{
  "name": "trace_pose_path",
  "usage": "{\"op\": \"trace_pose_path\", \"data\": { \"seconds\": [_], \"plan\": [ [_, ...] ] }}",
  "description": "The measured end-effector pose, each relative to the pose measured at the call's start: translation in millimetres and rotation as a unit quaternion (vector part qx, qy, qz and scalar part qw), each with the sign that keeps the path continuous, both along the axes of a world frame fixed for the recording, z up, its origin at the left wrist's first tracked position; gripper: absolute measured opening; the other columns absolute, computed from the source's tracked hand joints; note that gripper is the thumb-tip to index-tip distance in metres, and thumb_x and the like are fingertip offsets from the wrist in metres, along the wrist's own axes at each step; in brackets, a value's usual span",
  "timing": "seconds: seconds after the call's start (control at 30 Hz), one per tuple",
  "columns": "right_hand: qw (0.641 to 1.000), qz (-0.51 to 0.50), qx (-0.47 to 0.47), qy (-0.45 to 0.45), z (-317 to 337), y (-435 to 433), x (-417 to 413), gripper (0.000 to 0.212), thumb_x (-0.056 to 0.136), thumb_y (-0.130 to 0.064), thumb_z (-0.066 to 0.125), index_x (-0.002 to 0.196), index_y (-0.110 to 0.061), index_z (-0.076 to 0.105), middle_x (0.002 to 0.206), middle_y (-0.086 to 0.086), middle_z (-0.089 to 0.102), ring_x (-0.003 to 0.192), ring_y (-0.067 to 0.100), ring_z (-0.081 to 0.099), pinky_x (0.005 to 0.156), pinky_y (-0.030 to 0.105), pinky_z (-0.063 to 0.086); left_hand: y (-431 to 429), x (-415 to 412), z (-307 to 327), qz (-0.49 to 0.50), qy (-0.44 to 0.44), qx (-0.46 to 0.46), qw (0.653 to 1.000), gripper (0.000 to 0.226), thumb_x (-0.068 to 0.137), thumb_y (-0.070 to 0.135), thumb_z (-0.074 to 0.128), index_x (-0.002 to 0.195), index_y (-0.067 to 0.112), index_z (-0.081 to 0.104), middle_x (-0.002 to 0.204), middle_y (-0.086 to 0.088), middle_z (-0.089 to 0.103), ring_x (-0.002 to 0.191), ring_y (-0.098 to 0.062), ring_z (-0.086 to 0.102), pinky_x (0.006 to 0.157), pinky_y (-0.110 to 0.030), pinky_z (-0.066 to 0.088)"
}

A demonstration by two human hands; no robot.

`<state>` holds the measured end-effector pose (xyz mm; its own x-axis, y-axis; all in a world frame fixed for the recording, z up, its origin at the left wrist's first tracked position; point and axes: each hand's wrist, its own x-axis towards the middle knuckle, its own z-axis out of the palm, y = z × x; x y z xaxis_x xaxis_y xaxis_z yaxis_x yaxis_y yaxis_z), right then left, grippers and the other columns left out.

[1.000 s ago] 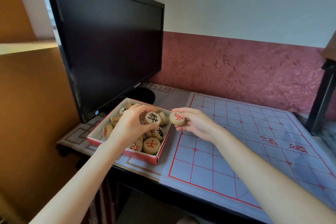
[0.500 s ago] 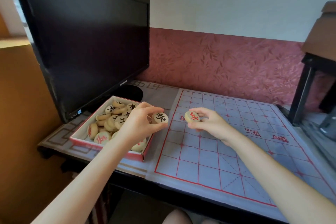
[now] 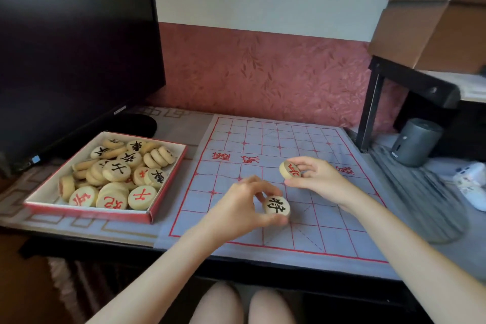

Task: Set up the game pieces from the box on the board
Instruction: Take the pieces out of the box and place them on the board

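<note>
The left hand (image 3: 242, 208) pinches a black piece (image 3: 276, 206) between thumb and curled fingers, its marked face turned up toward the camera, low over the near half of the board (image 3: 236, 134), just beyond the dashed diagonals by the near edge; whether the piece touches the cloth cannot be told. The right hand (image 3: 315, 179) is just beyond it and to the right, fingers and thumb closed round a red piece (image 3: 290, 169) held on edge, tilted, above the middle band with the red characters. The two hands are near each other but apart, and each piece is clear of the other. The board, a pale cloth with a red grid, lies flat on the desk and reaches to its near edge. To its left, just beside it, the red-rimmed box (image 3: 105, 214) sits with the other pieces (image 3: 115, 171) heaped inside, some flat, some on edge, black and red marks mixed. Behind the box stands a dark monitor (image 3: 73, 55). At far right a carton (image 3: 434, 26) rests on a black shelf, with a grey canister (image 3: 415, 142) below it.
</note>
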<state>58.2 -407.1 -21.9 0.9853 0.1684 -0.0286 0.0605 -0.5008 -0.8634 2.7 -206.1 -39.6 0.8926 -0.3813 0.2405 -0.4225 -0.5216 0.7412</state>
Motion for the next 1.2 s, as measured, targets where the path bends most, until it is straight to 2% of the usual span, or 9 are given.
{"op": "trace_pose_path", "data": {
  "seconds": [0.17,0.33,0.43,0.67,0.77,0.87,1.0,1.1,1.2],
  "plan": [
    [1.0,-0.006,0.011,-0.002,-1.9,-20.7,-16.5,0.052,0.073,-0.015,0.078,0.121,-0.021,0.059,0.114,0.0,0.064,0.104,0.014,0.062,0.09,0.021,0.045,-22.0,-15.8,-12.5,-0.043,0.0,0.024,0.999,0.04,0.067,0.037,0.078,0.103,0.029,0.064,0.105,0.009,0.056,0.089,0.001,0.053,0.071,-0.002,0.036],
    [1.0,-0.006,0.021,-0.014,-1.1,-29.8,-25.3,0.05,0.073,-0.013,0.078,0.119,-0.023,0.059,0.113,-0.001,0.065,0.103,0.014,0.063,0.089,0.021,0.048,-28.2,-24.6,-19.4,-0.082,-0.024,0.069,0.994,0.045,0.068,0.043,0.075,0.11,0.03,0.062,0.107,0.011,0.054,0.105,-0.002,0.041,0.091,-0.012,0.035],
    [0.999,-0.002,0.024,-0.021,-0.2,-32.1,-27.1,0.051,0.074,-0.01,0.077,0.12,-0.021,0.059,0.113,0.0,0.065,0.1,0.012,0.063,0.081,0.013,0.049,-29.1,-25.7,-21.9,-0.079,-0.043,0.105,0.99,0.047,0.07,0.048,0.072,0.113,0.03,0.061,0.108,0.012,0.055,0.105,-0.005,0.039,0.092,-0.016,0.035],
    [1.0,0.001,0.018,-0.015,-3.3,-35.3,-25.2,0.052,0.073,-0.012,0.077,0.121,-0.022,0.059,0.114,0.0,0.066,0.101,0.012,0.064,0.083,0.016,0.048,-25.3,-23.2,-27.2,-0.073,-0.053,0.113,0.99,0.053,0.069,0.055,0.07,0.116,0.034,0.058,0.111,0.016,0.055,0.106,-0.005,0.038,0.093,-0.015,0.034],
    [1.0,-0.01,0.02,-0.007,-1.6,-33.5,-18.9,0.052,0.076,-0.01,0.075,0.123,-0.019,0.056,0.114,-0.001,0.064,0.1,0.011,0.062,0.081,0.013,0.048,-23.9,-21.3,-25.6,-0.063,-0.05,0.096,0.992,0.062,0.066,0.06,0.068,0.121,0.035,0.054,0.113,0.016,0.053,0.109,-0.001,0.036,0.095,-0.013,0.032],
    [0.999,-0.031,0.008,-0.005,-2.3,-31.4,-0.3,0.052,0.075,-0.01,0.076,0.122,-0.016,0.053,0.111,0.001,0.064,0.099,0.013,0.062,0.08,0.014,0.047,-19.2,-8.3,-19.2,-0.032,-0.053,0.067,0.996,0.051,0.076,0.058,0.059,0.12,0.033,0.056,0.111,0.016,0.056,0.108,-0.002,0.039,0.094,-0.013,0.032],
    [0.996,-0.072,-0.041,-0.021,-7.2,-27.3,49.7,0.043,0.07,-0.012,0.079,0.107,-0.016,0.058,0.103,0.005,0.067,0.1,0.021,0.063,0.092,0.033,0.048,-5.7,23.3,-5.1,0.034,-0.098,0.079,0.992,0.03,0.086,0.037,0.058,0.114,0.027,0.062,0.105,0.013,0.061,0.101,-0.007,0.045,0.091,-0.022,0.038],
    [0.992,-0.073,-0.104,-0.021,-7.5,-19.6,89.0,0.042,0.069,-0.016,0.079,0.105,-0.015,0.058,0.105,0.005,0.066,0.098,0.021,0.061,0.087,0.036,0.048,3.8,45.4,9.3,0.073,-0.128,0.098,0.984,0.027,0.088,0.032,0.057,0.114,0.026,0.062,0.105,0.012,0.062,0.097,-0.006,0.044,0.082,-0.017,0.033],
    [0.981,-0.081,-0.173,-0.025,-9.7,-12.1,121.8,0.041,0.068,-0.021,0.077,0.105,-0.018,0.059,0.112,0.008,0.061,0.11,0.024,0.053,0.087,0.035,0.047,14.3,62.3,18.4,0.095,-0.132,0.098,0.982,0.025,0.088,0.029,0.058,0.112,0.024,0.063,0.106,0.01,0.064,0.096,-0.005,0.046,0.082,-0.017,0.034]
  ]
}}
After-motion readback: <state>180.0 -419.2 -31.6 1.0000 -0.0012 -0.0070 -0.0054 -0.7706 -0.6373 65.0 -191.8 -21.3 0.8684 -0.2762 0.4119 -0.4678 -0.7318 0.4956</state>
